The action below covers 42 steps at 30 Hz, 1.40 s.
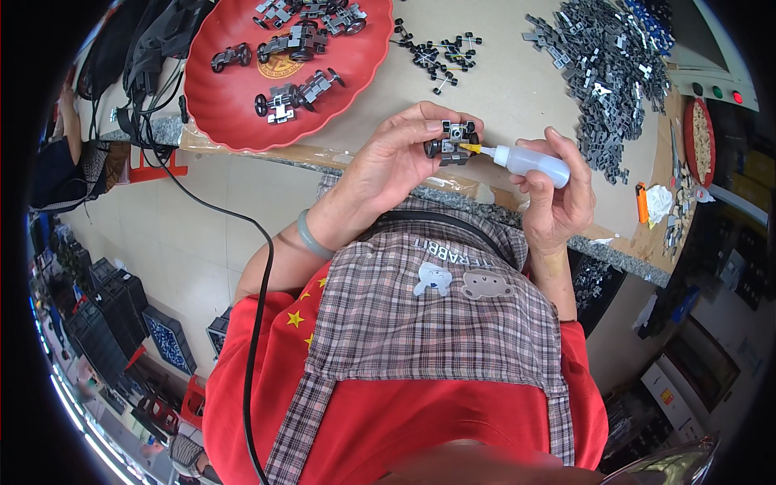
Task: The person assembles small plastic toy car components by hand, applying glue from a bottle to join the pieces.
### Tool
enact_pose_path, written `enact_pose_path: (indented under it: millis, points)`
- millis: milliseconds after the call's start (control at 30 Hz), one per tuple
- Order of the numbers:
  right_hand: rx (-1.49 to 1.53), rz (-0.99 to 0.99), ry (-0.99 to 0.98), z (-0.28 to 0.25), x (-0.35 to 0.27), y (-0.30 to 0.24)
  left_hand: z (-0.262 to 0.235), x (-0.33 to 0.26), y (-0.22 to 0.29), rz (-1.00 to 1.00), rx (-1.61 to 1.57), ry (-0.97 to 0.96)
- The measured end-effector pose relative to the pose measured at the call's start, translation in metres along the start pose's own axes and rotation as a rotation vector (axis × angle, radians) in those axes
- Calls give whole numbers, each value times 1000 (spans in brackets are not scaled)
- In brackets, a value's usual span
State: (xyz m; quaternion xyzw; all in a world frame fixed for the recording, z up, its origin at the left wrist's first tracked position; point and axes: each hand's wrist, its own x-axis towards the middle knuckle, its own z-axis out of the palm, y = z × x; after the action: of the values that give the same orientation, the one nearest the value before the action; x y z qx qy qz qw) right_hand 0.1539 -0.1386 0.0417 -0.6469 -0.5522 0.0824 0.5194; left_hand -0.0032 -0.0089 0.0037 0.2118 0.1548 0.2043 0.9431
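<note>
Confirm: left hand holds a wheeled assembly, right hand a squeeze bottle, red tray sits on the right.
Wrong side: the head view shows the red tray on the left. The left hand holds the wheeled assembly, the right hand the squeeze bottle.

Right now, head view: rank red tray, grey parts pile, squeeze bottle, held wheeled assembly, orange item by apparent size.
1. Red tray, cropped
2. Grey parts pile
3. Squeeze bottle and wheeled assembly: bottle longer, overall too close to rank
4. Orange item
</note>
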Motion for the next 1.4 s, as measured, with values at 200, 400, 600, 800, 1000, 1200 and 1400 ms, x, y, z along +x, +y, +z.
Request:
enact_pose_path:
  millis: [200, 400, 600, 800, 1000, 1200, 1400]
  points:
    - [-60, -32, 12, -7, -1, 1, -1, 1, -1, 22, 0, -11]
    - [-94, -15, 49, -6, -3, -2, -1, 1, -1, 30, 3, -15]
    - [-140, -54, 36, -7, -3, -2, -1, 1, 0, 27, 5, -11]
    - [-200, -141, -4, -8, 3, -3, 0, 1, -1, 28, 2, -11]
    - [-50, 67, 62, -14, -2, -2, 5, 3, 1, 17, -2, -24]
    - [570, 379, 142, -8, -2, 21, -1, -2, 2, 26, -11, -29]
    - [71, 504, 180, -37, -11, 33, -2, 1, 2, 0, -36, -1]
